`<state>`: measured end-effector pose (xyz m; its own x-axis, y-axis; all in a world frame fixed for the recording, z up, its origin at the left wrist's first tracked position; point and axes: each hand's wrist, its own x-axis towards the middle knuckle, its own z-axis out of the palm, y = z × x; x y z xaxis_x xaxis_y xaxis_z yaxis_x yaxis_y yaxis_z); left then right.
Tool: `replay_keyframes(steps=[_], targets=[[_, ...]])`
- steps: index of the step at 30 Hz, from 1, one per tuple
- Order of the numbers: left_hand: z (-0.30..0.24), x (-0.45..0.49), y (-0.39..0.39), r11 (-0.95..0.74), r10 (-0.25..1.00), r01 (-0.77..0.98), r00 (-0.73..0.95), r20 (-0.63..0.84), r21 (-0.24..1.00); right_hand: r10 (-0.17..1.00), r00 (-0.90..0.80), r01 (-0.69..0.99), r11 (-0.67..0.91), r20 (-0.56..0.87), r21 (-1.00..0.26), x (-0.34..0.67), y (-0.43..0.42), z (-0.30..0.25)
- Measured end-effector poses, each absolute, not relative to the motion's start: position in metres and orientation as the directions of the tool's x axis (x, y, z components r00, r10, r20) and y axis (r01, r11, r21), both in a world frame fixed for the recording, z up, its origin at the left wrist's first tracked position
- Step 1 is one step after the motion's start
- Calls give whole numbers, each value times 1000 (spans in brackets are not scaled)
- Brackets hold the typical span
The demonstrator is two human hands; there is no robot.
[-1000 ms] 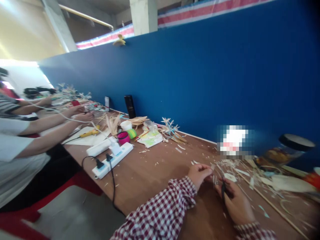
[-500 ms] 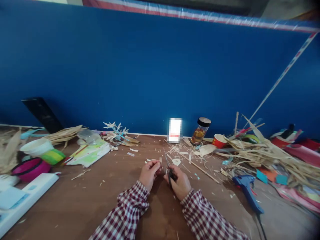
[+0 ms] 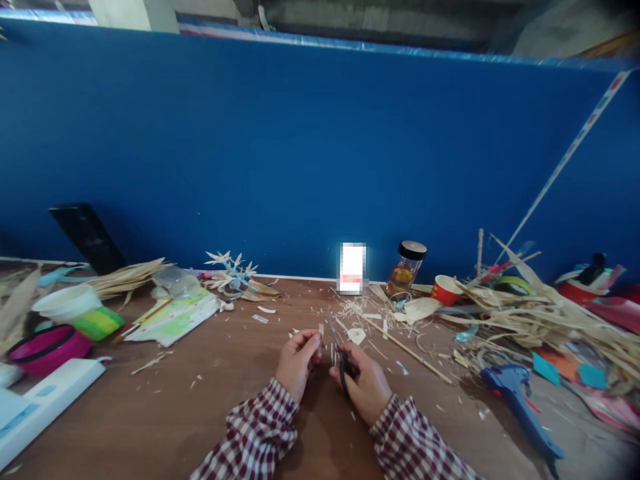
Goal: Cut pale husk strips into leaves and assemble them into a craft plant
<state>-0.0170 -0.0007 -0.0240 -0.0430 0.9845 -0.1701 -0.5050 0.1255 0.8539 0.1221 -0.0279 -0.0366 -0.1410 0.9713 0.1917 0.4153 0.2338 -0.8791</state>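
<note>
My left hand (image 3: 299, 360) pinches a small pale strip (image 3: 321, 329) between thumb and fingers, and the strip's tip sticks up above them. It looks like a piece of dried husk. Close by on the right, my right hand (image 3: 367, 383) is closed round the black handles of a pair of scissors (image 3: 343, 367). The blades point up and away from me, just right of the strip and apart from it. Pale scraps (image 3: 356, 335) lie on the table beyond both hands.
At right lie a blue glue gun (image 3: 523, 407) and a heap of dried husks (image 3: 545, 300). A lidded jar (image 3: 406, 270) and a red paper cup (image 3: 447, 290) stand behind. Leftward are a husk-leaf sprig (image 3: 235, 267), a painted sheet (image 3: 180, 313), a magenta bowl (image 3: 55, 350) and a power strip (image 3: 55, 407).
The view has tilted up slightly, so the table sits lower in the picture. Both hands keep their holds, with the strip and the scissors nearly unmoved between them.
</note>
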Motion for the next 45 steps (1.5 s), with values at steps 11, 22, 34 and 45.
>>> replay_keyframes(steps=[11, 22, 34, 45], targets=[[-23, -17, -2, 154, 975, -507, -58, -212, 848, 969, -119, 464, 247, 216, -851, 122, -31, -33], [-22, -18, -2, 122, 982, -516, -60, -178, 848, 964, -131, 580, 263, 230, -771, 122, -34, -29], [-17, -19, 0, 194, 954, -586, -76, -292, 787, 965, -144, 553, 261, 218, -791, 123, -33, -32], [-17, -21, -2, 202, 960, -580, -43, -277, 789, 967, -139, 588, 254, 214, -768, 121, -33, -30]])
